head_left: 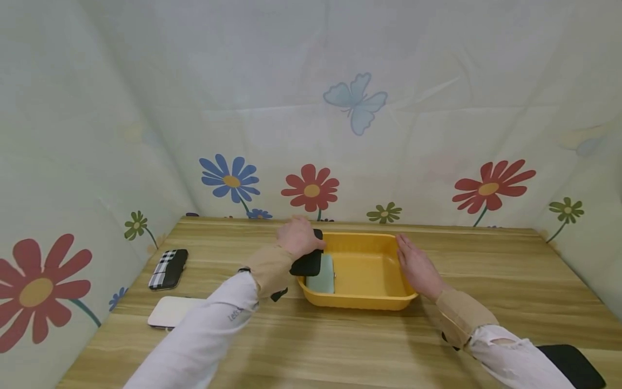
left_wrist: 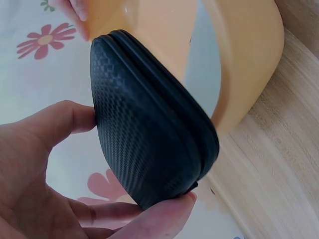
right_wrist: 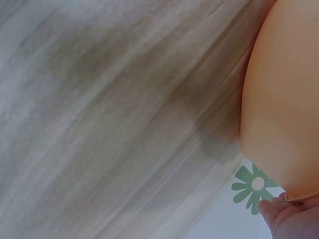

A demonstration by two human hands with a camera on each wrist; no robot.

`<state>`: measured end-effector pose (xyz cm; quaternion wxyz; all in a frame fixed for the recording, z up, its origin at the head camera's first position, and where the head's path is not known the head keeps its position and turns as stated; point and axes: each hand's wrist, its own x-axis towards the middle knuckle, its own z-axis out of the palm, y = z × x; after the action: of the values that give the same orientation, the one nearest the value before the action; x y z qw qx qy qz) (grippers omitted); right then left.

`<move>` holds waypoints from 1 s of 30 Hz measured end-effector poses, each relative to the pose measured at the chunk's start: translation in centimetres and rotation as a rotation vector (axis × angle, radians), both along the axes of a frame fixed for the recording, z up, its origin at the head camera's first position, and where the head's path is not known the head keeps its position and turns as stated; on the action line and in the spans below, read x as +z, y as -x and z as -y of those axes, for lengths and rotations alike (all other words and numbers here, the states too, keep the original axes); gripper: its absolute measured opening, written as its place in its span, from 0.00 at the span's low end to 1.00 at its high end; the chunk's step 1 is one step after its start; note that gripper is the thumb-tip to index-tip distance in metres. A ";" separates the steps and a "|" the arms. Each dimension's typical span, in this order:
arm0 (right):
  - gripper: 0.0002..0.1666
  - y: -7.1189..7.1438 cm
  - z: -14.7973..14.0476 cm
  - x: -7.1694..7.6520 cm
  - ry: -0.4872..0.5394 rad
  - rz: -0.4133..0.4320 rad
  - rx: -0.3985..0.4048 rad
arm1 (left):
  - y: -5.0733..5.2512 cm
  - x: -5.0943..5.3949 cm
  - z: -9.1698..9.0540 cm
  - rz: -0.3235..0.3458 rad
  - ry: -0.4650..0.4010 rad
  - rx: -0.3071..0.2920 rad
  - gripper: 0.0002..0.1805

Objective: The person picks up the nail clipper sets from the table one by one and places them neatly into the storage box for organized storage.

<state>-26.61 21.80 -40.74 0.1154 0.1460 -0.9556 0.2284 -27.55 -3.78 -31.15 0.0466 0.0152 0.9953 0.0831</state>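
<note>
Head view: a wood-grain tabletop (head_left: 359, 346) spreads across the lower part, streaked in light and darker brown.
Backdrop: pale, creased sheeting (head_left: 272, 65) stands behind the table and along both sides, printed with red, blue and green flowers and a light-blue butterfly (head_left: 356, 104).
Table's left side: a black-and-white checked case (head_left: 167, 268) lies near the edge; a white case (head_left: 170, 312) sits just in front of it, partly covered by the left sleeve (head_left: 218, 310).
Table's lower right: a black item (head_left: 573, 366) shows beyond the right sleeve (head_left: 520, 354), which hides part of it.
Yellow basket (head_left: 364, 275): on the tabletop between the two hands, with a pale green case (head_left: 322, 278) inside at its left end.
Black case (head_left: 307, 265): tilted at the basket's left rim, blocking sight of part of that rim and of the pale green case; the left wrist view shows its textured face and ridged edge.
Left hand (head_left: 297, 237): grips the black case between thumb and fingers.
Right hand (head_left: 419, 268): fingers extended, touching the basket's right side, not clenched.
</note>
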 end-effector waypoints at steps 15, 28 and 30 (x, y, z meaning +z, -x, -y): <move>0.24 0.0 0.0 -0.1 -0.007 -0.016 0.000 | -0.3 0.4 -0.9 0.047 -0.010 -0.025 0.41; 0.25 0.0 -0.1 -0.2 -0.012 -0.007 -0.011 | -0.2 -0.1 -1.8 0.071 -0.062 -0.059 0.41; 0.25 0.0 -0.1 -0.2 -0.010 -0.009 -0.011 | -0.2 -0.2 -1.9 0.080 -0.073 -0.062 0.40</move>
<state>-26.64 21.85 -40.94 0.1200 0.1426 -0.9570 0.2221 -27.35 -1.91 -31.33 0.0885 0.0441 0.9880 0.1182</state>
